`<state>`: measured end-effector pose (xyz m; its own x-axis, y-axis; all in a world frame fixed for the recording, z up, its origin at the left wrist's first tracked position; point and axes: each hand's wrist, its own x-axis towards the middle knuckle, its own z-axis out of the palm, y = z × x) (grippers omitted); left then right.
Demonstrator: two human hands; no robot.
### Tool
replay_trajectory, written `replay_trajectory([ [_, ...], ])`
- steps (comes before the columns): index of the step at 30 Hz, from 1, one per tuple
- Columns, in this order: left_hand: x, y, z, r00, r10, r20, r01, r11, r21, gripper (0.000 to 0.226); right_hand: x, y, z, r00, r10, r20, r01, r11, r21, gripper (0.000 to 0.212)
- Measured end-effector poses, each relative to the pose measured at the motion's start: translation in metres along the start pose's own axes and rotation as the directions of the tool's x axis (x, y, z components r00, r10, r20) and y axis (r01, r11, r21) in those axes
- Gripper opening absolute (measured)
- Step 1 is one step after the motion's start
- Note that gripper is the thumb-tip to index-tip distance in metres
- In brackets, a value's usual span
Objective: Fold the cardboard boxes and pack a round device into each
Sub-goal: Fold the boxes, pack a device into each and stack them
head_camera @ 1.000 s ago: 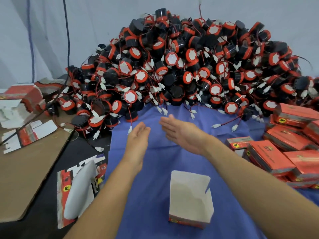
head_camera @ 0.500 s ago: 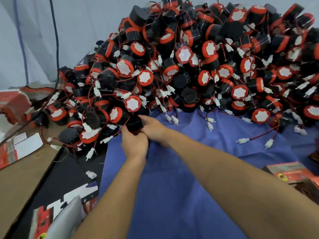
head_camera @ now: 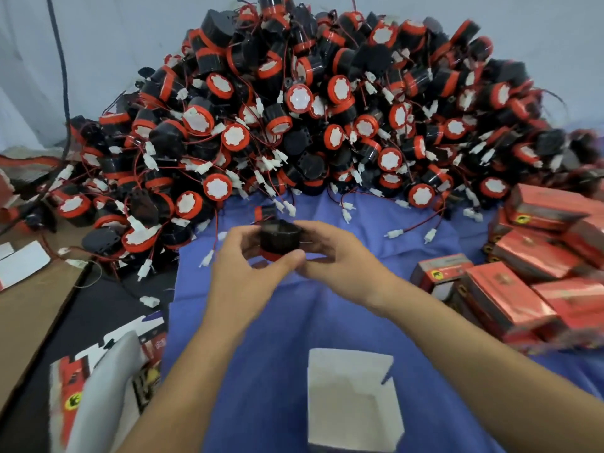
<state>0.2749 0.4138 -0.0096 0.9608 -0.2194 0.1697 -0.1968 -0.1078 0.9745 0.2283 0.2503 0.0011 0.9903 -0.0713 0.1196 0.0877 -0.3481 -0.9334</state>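
One open box [head_camera: 351,397] on one blue cloth [head_camera: 294,338]. Two hands, the left hand [head_camera: 248,273] and the right hand [head_camera: 336,253], hold one round device [head_camera: 279,238]. The heap [head_camera: 310,125] of such devices holds too many to count. At least six closed red boxes [head_camera: 536,256] at the right

— Where's the device [head_camera: 279,238]?
— Between your left hand [head_camera: 243,273] and your right hand [head_camera: 336,253]. Both grip it above the cloth [head_camera: 294,325], just before the pile [head_camera: 310,109].
— And the box [head_camera: 353,397]?
— On the cloth, nearer you than your hands, between your forearms, mouth up.
— The packed boxes [head_camera: 523,289]?
— Stacked at your right, beside the pile's right foot.
— What's on my left?
— Flat boxes [head_camera: 72,384] lie at your lower left, off the cloth. A cardboard sheet [head_camera: 29,308] lies further left. The pile spreads behind both, up against the wall [head_camera: 114,44], and a cable [head_camera: 63,93] hangs down the wall at far left.
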Motion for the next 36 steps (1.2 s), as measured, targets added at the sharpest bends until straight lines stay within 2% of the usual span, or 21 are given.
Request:
replay_trajectory([
  [3, -0.03, 0.028, 0.003, 0.998, 0.048, 0.033, -0.048, 0.999, -0.009, 0.052, -0.045, -0.022, -0.013, 0.999, -0.046, -0.013, 0.046, 0.999, 0.018, 0.057],
  [6, -0.051, 0.048, 0.004, 0.998, 0.05, 0.027, -0.047, 0.994, -0.099, 0.05, -0.08, -0.035, -0.021, 0.994, -0.094, -0.055, 0.096, 0.995, 0.037, 0.063],
  [8, -0.062, 0.058, 0.005, 0.999, -0.009, 0.044, 0.018, 0.98, -0.196, 0.039, -0.097, -0.038, -0.026, 0.992, -0.074, -0.098, 0.077, 0.997, 0.032, 0.063],
  [10, -0.071, 0.067, 0.005, 0.992, -0.101, 0.077, 0.121, 0.931, -0.345, 0.017, -0.11, -0.04, -0.03, 0.987, -0.049, -0.154, 0.05, 0.999, 0.002, 0.061],
  [11, -0.076, 0.071, 0.004, 0.985, -0.141, 0.101, 0.171, 0.893, -0.415, 0.015, -0.116, -0.041, -0.031, 0.982, -0.039, -0.187, 0.036, 0.999, -0.022, 0.06],
  [13, -0.084, 0.079, 0.002, 0.969, -0.198, 0.146, 0.245, 0.834, -0.495, 0.028, -0.125, -0.045, -0.031, 0.973, -0.022, -0.228, 0.015, 0.999, -0.031, 0.059],
  [16, -0.098, 0.086, 0.0, 0.962, -0.203, 0.184, 0.27, 0.811, -0.519, 0.039, -0.137, -0.052, -0.029, 0.955, 0.026, -0.296, 0.019, 0.989, 0.146, 0.055],
  [20, -0.117, 0.086, 0.001, 0.967, -0.138, 0.215, 0.225, 0.859, -0.46, 0.047, -0.15, -0.058, -0.022, 0.896, 0.108, -0.43, 0.077, 0.917, 0.391, 0.036],
  [22, -0.126, 0.086, 0.002, 0.952, -0.104, 0.289, 0.227, 0.872, -0.433, 0.052, -0.156, -0.06, -0.016, 0.894, 0.138, -0.426, 0.104, 0.862, 0.496, 0.029],
  [24, -0.134, 0.083, 0.001, 0.922, -0.087, 0.377, 0.234, 0.902, -0.363, 0.062, -0.16, -0.061, -0.009, 0.877, 0.145, -0.458, 0.126, 0.851, 0.51, 0.02],
  [26, -0.138, 0.077, -0.002, 0.913, -0.063, 0.403, 0.151, 0.97, -0.189, 0.063, -0.161, -0.06, -0.004, 0.847, 0.118, -0.518, 0.109, 0.916, 0.387, 0.015],
  [28, -0.138, 0.068, -0.006, 0.942, -0.017, 0.336, 0.008, 1.0, 0.028, 0.057, -0.162, -0.057, -0.001, 0.844, 0.058, -0.534, 0.032, 0.987, 0.157, 0.009],
  [30, -0.138, 0.058, -0.01, 0.963, 0.094, 0.253, -0.16, 0.953, 0.257, 0.054, -0.163, -0.054, 0.003, 0.873, 0.041, -0.486, -0.06, 0.998, -0.023, 0.006],
  [31, -0.138, 0.054, -0.012, 0.954, 0.155, 0.256, -0.239, 0.909, 0.342, 0.054, -0.163, -0.052, 0.004, 0.886, 0.048, -0.461, -0.097, 0.992, -0.083, 0.009],
  [33, -0.138, 0.046, -0.013, 0.929, 0.199, 0.312, -0.318, 0.862, 0.395, 0.054, -0.164, -0.049, 0.004, 0.902, 0.049, -0.429, -0.145, 0.97, -0.194, 0.013],
  [36, -0.141, 0.033, -0.011, 0.907, 0.163, 0.387, -0.342, 0.822, 0.455, 0.059, -0.167, -0.044, -0.001, 0.926, 0.001, -0.378, -0.162, 0.904, -0.396, 0.01],
])
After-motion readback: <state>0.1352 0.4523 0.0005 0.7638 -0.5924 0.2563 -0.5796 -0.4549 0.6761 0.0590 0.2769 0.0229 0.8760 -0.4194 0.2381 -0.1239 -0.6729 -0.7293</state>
